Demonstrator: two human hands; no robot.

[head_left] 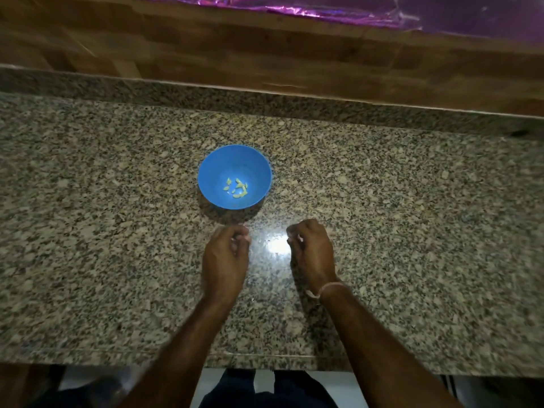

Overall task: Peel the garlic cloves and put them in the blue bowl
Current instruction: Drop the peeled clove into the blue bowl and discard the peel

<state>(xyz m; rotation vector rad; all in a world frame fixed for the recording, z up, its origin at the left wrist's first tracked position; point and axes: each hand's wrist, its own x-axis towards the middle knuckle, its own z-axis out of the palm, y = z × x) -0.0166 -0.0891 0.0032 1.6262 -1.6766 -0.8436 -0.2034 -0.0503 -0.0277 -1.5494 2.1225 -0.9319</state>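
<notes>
— How did the fingers stand?

— Both sets were curled inward. The left hand (225,260) had its fingertips bunched toward the thumb. The right hand (313,251) was bunched the same way, with a pale fleck (300,238) at its tips. Blur hid whether either hand pinched a clove or a scrap of skin, so that could not be told.

— And where did the garlic lie?

— The only garlic plainly seen was a few small, smooth, yellowish peeled cloves (237,188). They were elongated, pointed at mixed angles, and lay in the bottom of the round blue plastic bowl (212,169). The bowl stood straight ahead of the left knuckles, near but apart, and ahead and leftward of the right hand. The left hand was the nearer, so a drop would probably need only a short forward reach over the near rim.

— What was farther out?

— A polished speckled granite counter (412,201) carried a bright glare between the hands. A thin pale thread (331,288) circled the right wrist. Jointed brown wooden boards (206,48) rose behind, under crinkled purple foil (353,7).
</notes>
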